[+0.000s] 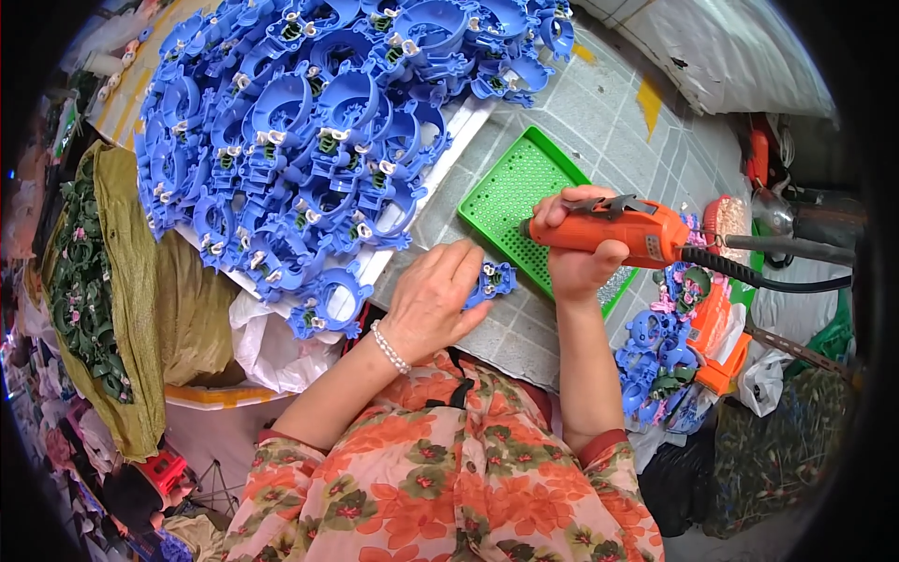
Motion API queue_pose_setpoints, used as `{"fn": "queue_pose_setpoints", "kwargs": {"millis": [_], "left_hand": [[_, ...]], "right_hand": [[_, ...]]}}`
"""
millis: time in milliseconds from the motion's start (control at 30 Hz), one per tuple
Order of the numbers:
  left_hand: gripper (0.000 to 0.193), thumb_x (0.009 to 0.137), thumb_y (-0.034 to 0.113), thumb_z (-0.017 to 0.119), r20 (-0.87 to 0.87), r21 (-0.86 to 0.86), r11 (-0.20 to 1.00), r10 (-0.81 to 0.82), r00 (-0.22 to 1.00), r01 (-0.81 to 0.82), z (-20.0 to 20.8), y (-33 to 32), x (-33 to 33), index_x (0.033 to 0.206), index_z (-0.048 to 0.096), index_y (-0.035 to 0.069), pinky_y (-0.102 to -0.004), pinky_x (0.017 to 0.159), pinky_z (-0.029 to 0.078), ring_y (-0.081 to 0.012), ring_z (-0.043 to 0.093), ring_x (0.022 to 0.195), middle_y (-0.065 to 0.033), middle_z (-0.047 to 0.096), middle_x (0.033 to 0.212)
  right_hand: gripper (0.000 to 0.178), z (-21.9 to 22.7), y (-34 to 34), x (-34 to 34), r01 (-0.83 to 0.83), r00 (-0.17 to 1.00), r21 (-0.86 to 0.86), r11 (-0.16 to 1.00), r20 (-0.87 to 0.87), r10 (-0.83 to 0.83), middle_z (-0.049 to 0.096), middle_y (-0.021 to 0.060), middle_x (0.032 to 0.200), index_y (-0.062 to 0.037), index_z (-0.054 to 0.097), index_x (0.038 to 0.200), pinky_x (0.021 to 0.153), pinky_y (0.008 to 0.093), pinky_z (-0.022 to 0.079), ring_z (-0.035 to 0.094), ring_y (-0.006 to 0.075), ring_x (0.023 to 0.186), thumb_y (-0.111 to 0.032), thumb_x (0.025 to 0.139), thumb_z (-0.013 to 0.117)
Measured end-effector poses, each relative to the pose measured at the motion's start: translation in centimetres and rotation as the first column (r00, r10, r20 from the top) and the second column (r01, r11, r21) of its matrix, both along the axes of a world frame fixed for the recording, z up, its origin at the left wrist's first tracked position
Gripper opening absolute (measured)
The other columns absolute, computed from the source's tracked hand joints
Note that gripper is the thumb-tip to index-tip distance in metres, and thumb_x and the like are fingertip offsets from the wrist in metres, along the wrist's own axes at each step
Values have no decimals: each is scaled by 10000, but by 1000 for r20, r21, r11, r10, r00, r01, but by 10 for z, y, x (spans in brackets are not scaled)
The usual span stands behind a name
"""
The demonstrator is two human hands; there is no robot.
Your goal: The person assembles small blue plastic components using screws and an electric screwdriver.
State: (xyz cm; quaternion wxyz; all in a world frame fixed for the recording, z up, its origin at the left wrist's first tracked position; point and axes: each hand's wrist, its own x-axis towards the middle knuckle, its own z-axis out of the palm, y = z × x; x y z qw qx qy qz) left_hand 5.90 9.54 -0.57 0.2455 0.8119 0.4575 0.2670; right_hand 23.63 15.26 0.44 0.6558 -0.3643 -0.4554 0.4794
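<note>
My left hand point(431, 292) lies over a small blue plastic part point(493, 282) on the grey table, its fingers closed round the part's left side. The far side of the part is hidden under the fingers. Raised above a green perforated tray point(475, 214), my right hand point(582, 270) grips an orange electric screwdriver point(613, 230). The tool's black nose points left, and a black cord runs off its right end. Small shiny metal pieces point(613, 286), too small to name surely, lie at the tray's near right end, partly behind my right wrist.
Heaped blue plastic parts point(309, 122) with white and green bits fill a white-edged tray at left. More blue, green and pink parts point(655, 351) lie at right, beside an orange tool point(719, 337). An olive sack point(122, 309) of dark green parts stands far left.
</note>
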Motion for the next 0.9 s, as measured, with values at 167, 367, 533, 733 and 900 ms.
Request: {"fn": "queue_pose_setpoints", "kwargs": {"millis": [167,367,533,733,900], "left_hand": [[541,668,220,728,7,-37,999,-17,1000,17,-2,3,0,1105,524,-24,-385,809,464,-322,537,935,-157,549,1048],[513,645,200,731,33,-3,1000,28,999,-28,-8,2,4,1072,546,-17,-382,796,467,-317,539,906,-150,556,999],[491,638,186,726,51,41,998,52,997,-54,-12,2,7,1053,560,-18,-382,816,470,-318,553,945,-150,569,1033],[497,629,186,721,56,95,994,53,997,-59,-14,3,8,1054,561,-15,-393,834,468,-315,559,980,-153,572,1062],[503,627,188,718,47,72,996,42,998,-45,-14,2,7,1061,560,-13,-393,820,468,-311,560,949,-149,571,1025]], "right_hand": [[816,2,1,-1,10,1000,-11,1000,23,-10,535,65,697,-14,523,958,624,348,463,528,191,602,-780,679,551],[791,-1,4,0,-26,1000,-34,999,7,26,528,63,696,-20,518,956,631,346,460,529,192,612,-762,686,568],[771,-2,6,1,-31,999,-34,999,19,32,525,64,700,-23,513,967,632,346,455,528,195,623,-743,699,578],[785,2,4,2,-39,999,-39,998,5,39,527,70,721,-10,511,965,652,352,453,526,201,646,-745,697,576],[819,13,0,4,-5,1000,3,1000,14,5,537,73,728,-3,519,965,674,364,455,535,202,657,-776,694,538]]}}
